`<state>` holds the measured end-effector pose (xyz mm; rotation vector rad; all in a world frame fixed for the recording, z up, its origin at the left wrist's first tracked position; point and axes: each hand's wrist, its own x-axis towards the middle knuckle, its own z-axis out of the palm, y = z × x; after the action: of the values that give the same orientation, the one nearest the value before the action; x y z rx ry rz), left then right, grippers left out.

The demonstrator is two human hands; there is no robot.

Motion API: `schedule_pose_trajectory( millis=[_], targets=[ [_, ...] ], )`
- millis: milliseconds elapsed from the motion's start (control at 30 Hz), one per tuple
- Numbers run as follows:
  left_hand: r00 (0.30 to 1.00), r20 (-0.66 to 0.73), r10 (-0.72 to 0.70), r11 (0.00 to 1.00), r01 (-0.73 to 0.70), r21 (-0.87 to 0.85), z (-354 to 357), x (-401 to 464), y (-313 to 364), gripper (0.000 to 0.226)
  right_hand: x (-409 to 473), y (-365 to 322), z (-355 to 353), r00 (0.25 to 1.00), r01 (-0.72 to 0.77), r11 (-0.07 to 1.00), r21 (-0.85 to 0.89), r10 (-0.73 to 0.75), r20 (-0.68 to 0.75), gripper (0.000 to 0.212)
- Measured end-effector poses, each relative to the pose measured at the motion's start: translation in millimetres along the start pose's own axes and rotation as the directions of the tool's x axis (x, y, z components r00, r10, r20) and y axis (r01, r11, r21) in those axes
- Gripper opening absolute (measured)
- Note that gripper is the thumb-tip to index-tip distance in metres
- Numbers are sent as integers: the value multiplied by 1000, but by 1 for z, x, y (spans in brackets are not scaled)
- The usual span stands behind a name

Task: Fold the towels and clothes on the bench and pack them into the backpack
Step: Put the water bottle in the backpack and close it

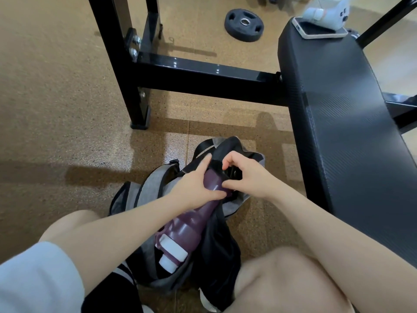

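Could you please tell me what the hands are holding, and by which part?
The left hand grips the purple plastic bottle near its base; the right hand pinches the black pocket edge of the grey fabric backpack.

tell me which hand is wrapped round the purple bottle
The left hand grips the purple bottle near its base. The right hand instead pinches the dark edge of the backpack pocket.

Grey woven-cloth backpack (155,184), glossy purple plastic bottle (191,224); textured matt bench pad (338,109) — glossy black metal frame (203,73)
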<state>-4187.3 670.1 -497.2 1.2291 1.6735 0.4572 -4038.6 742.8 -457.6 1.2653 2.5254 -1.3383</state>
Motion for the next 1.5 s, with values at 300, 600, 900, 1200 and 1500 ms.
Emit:
schedule_pose_trajectory(
  millis=[300,600,900,1200,1500],
  targets=[
    [995,-25,98,989,-95,110,-6,0,-9,82,15,6,-14,948,-226,971,75,237,-214,16],
    [993,-23,119,966,-110,233,-2,-9,-17,75,35,5,-16,977,-186,954,-234,205,62,20],
    [978,-194,78,995,-65,76,9,1,-9,67,31,-3,-2,998,-68,951,-303,59,-39,20],
    [948,265,-175,941,240,-238,-35,-16,-32,90,33,-3,9,987,-84,910,-407,19,-162,22],
    [959,242,-150,915,228,-333,-20,-35,-34,63,24,-1,-5,993,-50,898,-436,-1,-114,15]
  ],
)
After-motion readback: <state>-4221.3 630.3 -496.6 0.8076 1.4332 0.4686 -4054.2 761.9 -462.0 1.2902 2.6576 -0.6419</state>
